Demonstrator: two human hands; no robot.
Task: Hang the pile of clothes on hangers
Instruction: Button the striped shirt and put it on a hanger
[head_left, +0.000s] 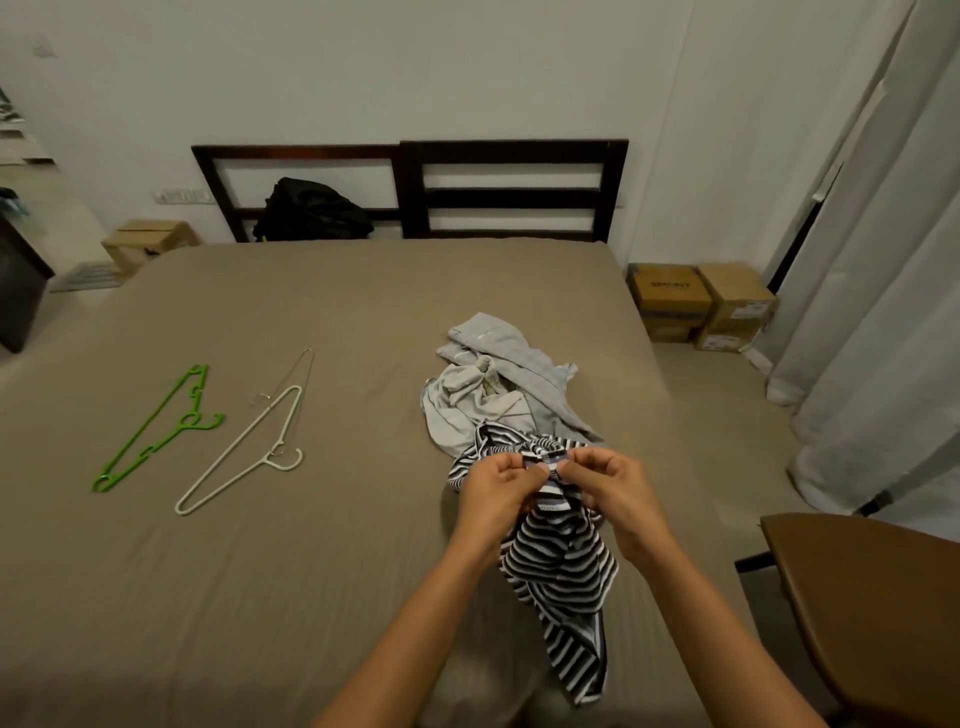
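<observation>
A black-and-white striped garment (563, 566) hangs above the bed, pinched at its top edge by my left hand (493, 491) and my right hand (608, 486), which sit close together. Its lower part droops toward me. Just beyond my hands lies a pile of pale grey and white clothes (498, 379) on the bed. On the left of the bed lie a green plastic hanger (156, 428), a white hanger (244, 452) and a thin wire hanger (298, 374).
The bed (260, 597) has a taupe sheet and a dark wooden headboard (514, 189). A black bag (311, 210) leans at the head. Cardboard boxes (701, 306) stand on the floor at right, beside curtains (883, 312). A brown chair (872, 603) is at lower right.
</observation>
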